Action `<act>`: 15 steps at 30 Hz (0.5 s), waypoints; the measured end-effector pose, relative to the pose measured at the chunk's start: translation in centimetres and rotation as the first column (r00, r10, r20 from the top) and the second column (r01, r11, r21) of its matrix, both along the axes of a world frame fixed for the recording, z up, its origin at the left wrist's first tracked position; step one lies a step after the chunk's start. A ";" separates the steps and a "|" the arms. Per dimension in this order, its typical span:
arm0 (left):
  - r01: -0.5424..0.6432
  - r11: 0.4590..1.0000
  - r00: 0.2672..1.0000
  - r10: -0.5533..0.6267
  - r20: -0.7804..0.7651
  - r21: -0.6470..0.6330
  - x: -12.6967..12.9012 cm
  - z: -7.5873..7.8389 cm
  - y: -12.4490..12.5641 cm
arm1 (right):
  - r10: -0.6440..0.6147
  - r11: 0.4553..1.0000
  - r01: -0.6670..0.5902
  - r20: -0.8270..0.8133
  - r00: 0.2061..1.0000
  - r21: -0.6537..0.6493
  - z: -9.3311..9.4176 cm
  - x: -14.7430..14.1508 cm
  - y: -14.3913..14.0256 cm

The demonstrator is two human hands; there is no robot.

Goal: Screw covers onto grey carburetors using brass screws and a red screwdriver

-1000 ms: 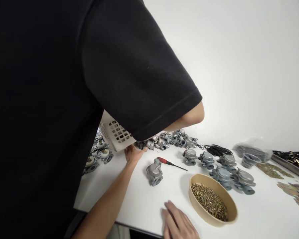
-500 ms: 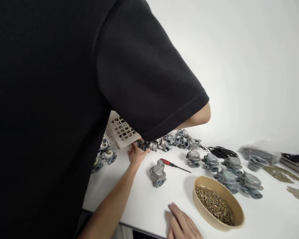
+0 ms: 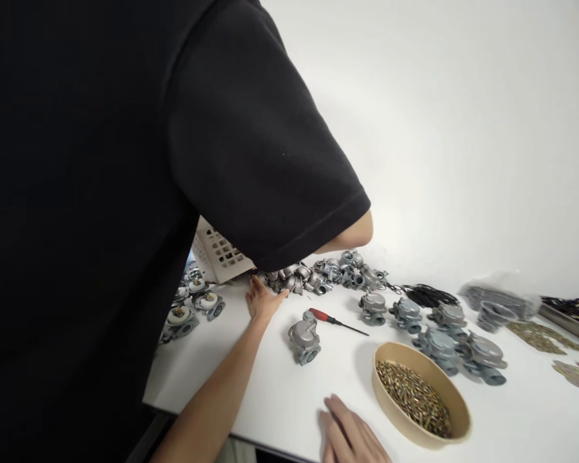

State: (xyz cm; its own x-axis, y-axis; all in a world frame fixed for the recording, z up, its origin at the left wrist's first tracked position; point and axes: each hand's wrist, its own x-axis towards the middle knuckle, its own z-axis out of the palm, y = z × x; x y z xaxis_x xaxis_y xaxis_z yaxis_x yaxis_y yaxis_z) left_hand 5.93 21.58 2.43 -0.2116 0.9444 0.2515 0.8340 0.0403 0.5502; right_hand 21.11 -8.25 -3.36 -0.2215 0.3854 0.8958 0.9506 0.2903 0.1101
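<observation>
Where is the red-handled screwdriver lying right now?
In the head view the red-handled screwdriver lies on the white table near centre, just beyond the lone grey metal housing and right of the left hand.

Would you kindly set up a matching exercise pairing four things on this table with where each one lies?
Things:
1. screwdriver
2. bowl of screws
3. left hand
4. right hand

Places:
A. flat at the near table edge
B. at the heap of metal parts
C. behind the lone grey casting
D. right of the right hand

Pairs: 1-C, 2-D, 3-B, 4-A
</observation>
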 end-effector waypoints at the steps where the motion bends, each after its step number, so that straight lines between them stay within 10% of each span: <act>1: 0.001 1.000 1.000 -0.001 -0.002 0.001 0.0 0.0 0.0 | 0.001 1.000 -0.001 0.004 1.000 -0.007 -0.1 0.0 0.0; 15: 0.000 0.999 0.999 0.002 -0.034 0.042 -0.1 -0.4 0.1 | 0.005 1.000 -0.005 -0.002 1.000 -0.023 -0.5 0.1 -0.1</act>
